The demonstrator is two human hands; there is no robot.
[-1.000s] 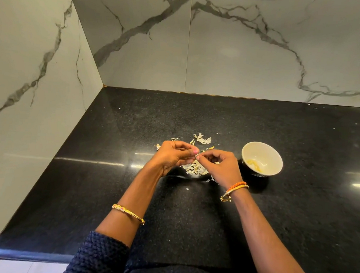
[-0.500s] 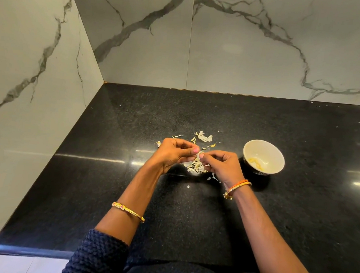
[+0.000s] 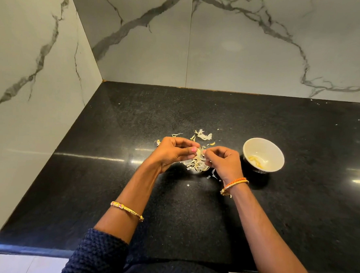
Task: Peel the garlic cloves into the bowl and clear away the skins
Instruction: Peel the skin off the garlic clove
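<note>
both hands meet over the middle of the black worktop [image 3: 191, 211], the left hand [image 3: 174, 151] and right hand [image 3: 224, 162] pinching one pale garlic clove [image 3: 198, 152] between their fingertips. loose skins [image 3: 196, 165] lie heaped right under the hands, with more scraps [image 3: 203, 135] just beyond. the white bowl [image 3: 276, 150] sits near on the right, peeled cloves [image 3: 255, 161] inside.

The counter [image 3: 190, 221] is black and shiny. The walls [image 3: 243, 55] are white with grey lines. The bowl [image 3: 256, 147] is white inside.
</note>
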